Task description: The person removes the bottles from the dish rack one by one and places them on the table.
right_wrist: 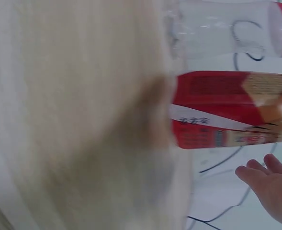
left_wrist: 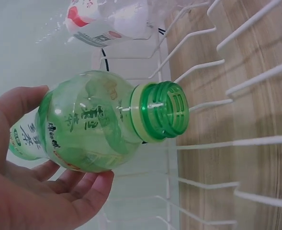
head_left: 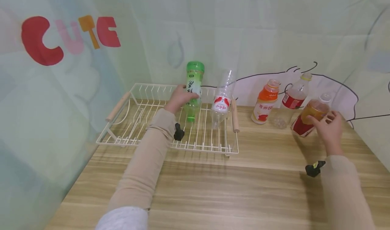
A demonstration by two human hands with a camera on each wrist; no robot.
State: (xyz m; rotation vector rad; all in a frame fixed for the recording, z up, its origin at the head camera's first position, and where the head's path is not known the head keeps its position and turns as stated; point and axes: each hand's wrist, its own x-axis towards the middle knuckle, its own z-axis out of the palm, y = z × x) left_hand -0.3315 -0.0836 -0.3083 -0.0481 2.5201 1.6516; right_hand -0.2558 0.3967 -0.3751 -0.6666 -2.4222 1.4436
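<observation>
My left hand (head_left: 181,96) holds a green plastic bottle (head_left: 194,75) upside down over the white wire dish rack (head_left: 170,150). In the left wrist view its open, capless mouth (left_wrist: 174,111) points at the rack wires, with thumb and fingers on opposite sides of the body. At the right, a bottle with a red and tan label (right_wrist: 212,110) stands on the table. My right hand (head_left: 330,130) is around it, thumb at its near side. In the right wrist view the other fingers (right_wrist: 260,175) are spread, with a gap between them and the label.
Beside the green bottle, a clear bottle with a red and white label (head_left: 222,103) stands inverted in the rack. An orange-topped bottle (head_left: 266,101) and a clear red-labelled bottle (head_left: 294,99) stand right of the rack. A printed curtain (head_left: 170,27) hangs behind the wooden table (head_left: 231,189).
</observation>
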